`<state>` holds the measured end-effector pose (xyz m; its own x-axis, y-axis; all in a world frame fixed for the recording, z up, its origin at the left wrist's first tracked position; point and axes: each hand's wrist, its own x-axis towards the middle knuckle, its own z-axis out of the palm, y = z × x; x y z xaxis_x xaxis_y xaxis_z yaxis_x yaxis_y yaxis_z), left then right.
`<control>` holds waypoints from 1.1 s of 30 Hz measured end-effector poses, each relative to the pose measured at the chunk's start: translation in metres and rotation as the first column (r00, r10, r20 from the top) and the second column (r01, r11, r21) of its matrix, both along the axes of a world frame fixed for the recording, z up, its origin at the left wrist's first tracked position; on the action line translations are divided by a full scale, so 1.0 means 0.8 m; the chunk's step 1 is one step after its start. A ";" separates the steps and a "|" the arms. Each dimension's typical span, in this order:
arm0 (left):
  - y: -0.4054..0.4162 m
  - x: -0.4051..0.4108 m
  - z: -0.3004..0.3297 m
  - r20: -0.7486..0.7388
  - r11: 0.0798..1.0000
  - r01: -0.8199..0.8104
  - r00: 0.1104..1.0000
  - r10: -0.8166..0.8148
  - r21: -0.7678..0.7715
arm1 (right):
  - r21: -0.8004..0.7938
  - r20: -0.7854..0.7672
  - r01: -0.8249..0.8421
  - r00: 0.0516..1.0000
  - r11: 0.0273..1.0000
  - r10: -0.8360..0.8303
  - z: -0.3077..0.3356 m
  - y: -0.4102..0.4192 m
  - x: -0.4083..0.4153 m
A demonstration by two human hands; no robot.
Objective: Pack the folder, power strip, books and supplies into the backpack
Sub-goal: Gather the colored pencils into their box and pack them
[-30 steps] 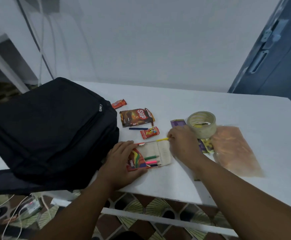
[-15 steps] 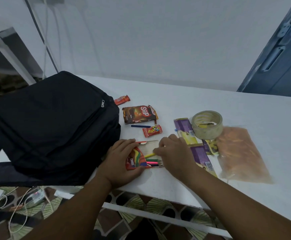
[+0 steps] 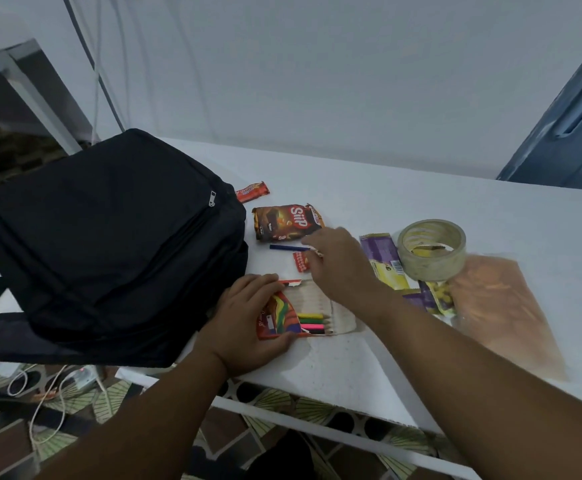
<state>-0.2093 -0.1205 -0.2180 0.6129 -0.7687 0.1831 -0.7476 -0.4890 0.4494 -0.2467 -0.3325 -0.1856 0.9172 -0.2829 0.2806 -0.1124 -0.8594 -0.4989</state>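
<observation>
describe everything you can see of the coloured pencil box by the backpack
The flat red cardboard pencil box with rainbow stripes lies on the white table, just right of the black fabric backpack. Its pale, torn flap is folded open to the right, showing yellow, green, pink and dark pencils side by side. The left hand holds its left end, fingers along the far edge, thumb at the near edge. The right forearm crosses above its flap.

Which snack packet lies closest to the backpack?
The small red wrapper beside the backpack's zipper; the brown Siip packet lies farther right.
</observation>
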 end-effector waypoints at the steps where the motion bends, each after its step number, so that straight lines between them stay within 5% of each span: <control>1: 0.000 0.000 0.000 -0.002 1.000 0.000 1.000 0.000 -0.005 | -0.050 -0.059 0.042 0.997 0.998 -0.045 0.000 0.001 0.015; 5: 0.001 0.000 0.001 -0.009 1.000 -0.001 1.000 0.001 -0.007 | -0.212 -0.183 0.103 0.973 0.972 -0.143 -0.010 0.009 0.047; 10: 0.001 0.000 0.002 -0.026 1.000 -0.001 1.000 0.000 -0.017 | -0.064 0.001 0.096 0.995 0.993 -0.096 -0.020 0.009 0.042; 13: 0.001 0.000 0.004 -0.026 1.000 0.002 1.000 -0.002 -0.010 | 0.116 0.143 -0.052 0.989 0.992 0.035 -0.005 0.005 0.019; 16: 0.002 0.001 0.004 -0.023 1.000 0.010 1.000 -0.010 -0.005 | 0.120 0.017 -0.135 0.991 0.984 0.134 0.006 -0.013 -0.021; 21: 0.001 0.000 0.004 -0.006 1.000 0.004 1.000 -0.004 0.002 | 0.041 -0.269 -0.054 0.961 0.998 0.063 -0.001 -0.026 -0.068; 27: 0.002 -0.003 0.009 -0.012 1.000 0.001 1.000 -0.001 0.013 | -0.231 -0.152 -0.165 0.980 0.959 0.132 -0.013 0.010 -0.075; 33: 0.002 -0.001 0.007 -0.007 1.000 0.004 1.000 -0.004 0.027 | -0.168 -0.315 -0.249 0.930 0.954 0.187 0.008 0.010 -0.065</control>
<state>-0.2104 -0.1187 -0.2123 0.6110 -0.7758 0.1574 -0.7463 -0.4983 0.4413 -0.2990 -0.3248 -0.1793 0.9993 -0.0321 0.0208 -0.0248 -0.9579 -0.2859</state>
